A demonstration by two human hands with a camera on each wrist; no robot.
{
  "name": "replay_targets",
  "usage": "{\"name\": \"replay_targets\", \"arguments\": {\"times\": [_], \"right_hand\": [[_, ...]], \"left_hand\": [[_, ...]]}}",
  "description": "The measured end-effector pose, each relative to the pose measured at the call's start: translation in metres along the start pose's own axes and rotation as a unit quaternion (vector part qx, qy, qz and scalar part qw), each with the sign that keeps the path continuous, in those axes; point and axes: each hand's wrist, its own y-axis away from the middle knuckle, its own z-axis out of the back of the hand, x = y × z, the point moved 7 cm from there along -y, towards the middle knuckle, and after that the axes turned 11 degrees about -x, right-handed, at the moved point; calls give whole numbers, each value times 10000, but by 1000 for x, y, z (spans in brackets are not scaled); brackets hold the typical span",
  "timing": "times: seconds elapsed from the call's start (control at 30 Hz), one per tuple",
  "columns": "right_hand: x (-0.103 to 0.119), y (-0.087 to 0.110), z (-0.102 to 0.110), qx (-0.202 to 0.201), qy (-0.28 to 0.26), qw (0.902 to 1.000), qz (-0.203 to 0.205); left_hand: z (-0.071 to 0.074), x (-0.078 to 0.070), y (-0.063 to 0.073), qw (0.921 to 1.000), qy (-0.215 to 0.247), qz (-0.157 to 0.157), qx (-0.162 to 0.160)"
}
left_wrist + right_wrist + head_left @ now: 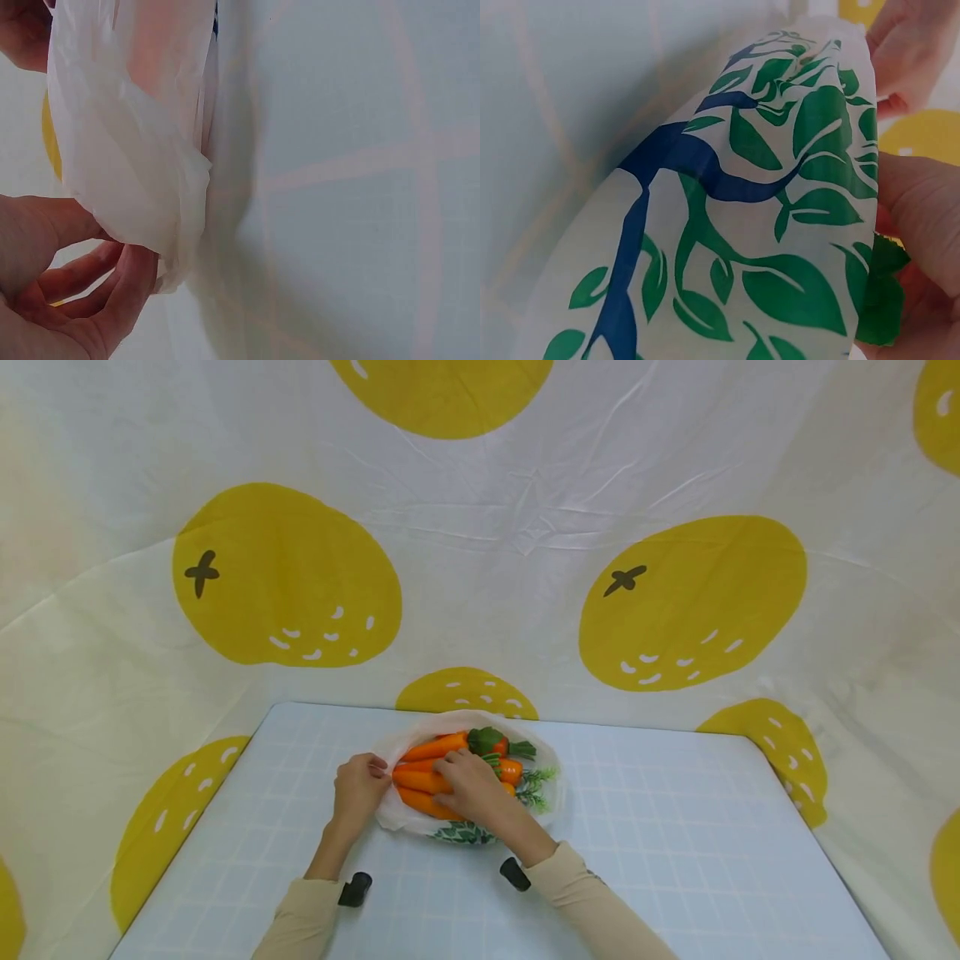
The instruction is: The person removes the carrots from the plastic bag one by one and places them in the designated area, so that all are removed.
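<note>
A white plastic bag (399, 820) printed with green leaves and a blue branch lies open on its side, with several orange carrots (422, 781) inside. Their green tops (542, 787) point right. My left hand (360, 789) pinches the bag's left edge; up close in the left wrist view, thumb and fingers (135, 292) hold the bunched film. Reaching over the carrots, my right hand (476, 789) has fingers and thumb on either side of a middle carrot. In the right wrist view, the printed bag side (727, 225) hides the fingertips of this hand (922, 240).
The bag sits at the back middle of a pale blue checked table (675, 843). Behind and at both sides hangs a white cloth (480, 577) printed with big yellow fruit. Black straps' ends (356, 889) show at both wrists.
</note>
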Motion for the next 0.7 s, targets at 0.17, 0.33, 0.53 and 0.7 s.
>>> {"name": "replay_targets", "arguments": {"times": [0.17, 0.33, 0.53, 0.7], "right_hand": [[0, 1, 1, -76, 282, 9995, 155], [-2, 3, 6, -110, 286, 9993, 213], [-9, 10, 16, -139, -210, 9996, 127], [-20, 18, 24, -268, -544, 9981, -104]], "left_hand": [[4, 9, -1, 9994, 97, 303, 100], [6, 16, -3, 9984, 294, 461, 152], [7, 21, -4, 9955, 632, 651, 260], [4, 21, -4, 9928, 751, 834, 431]]}}
